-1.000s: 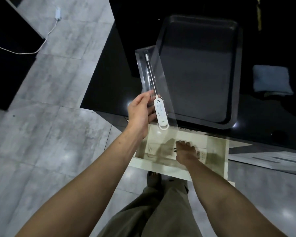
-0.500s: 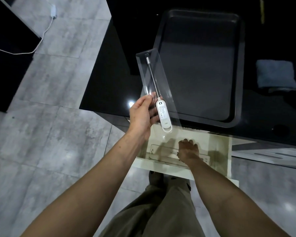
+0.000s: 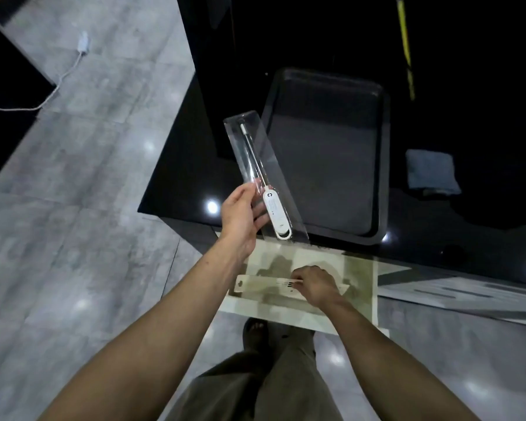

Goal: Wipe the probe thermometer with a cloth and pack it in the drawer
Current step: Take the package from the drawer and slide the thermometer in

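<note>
My left hand (image 3: pixel 243 216) holds a clear plastic case (image 3: pixel 274 165) with the white probe thermometer (image 3: pixel 274 209) inside it, above the counter's front edge. The probe's thin metal stem points up and away. Below, the pale open drawer (image 3: pixel 360 279) sticks out from under the counter. My right hand (image 3: pixel 315 284) is down in the drawer, fingers closed on a white packaging card (image 3: pixel 264 285) with a barcode. A folded grey cloth (image 3: pixel 431 173) lies on the black counter to the right.
A dark empty tray (image 3: pixel 325 95) sits on the black counter (image 3: pixel 179 177) behind the case. Grey tiled floor lies to the left, with a white cable and adapter (image 3: pixel 82 45). My legs and one foot (image 3: pixel 255 329) stand under the drawer.
My right hand has pinched the card in the drawer and lifted its left end. The left hand with the cased thermometer has stayed in about the same place.
</note>
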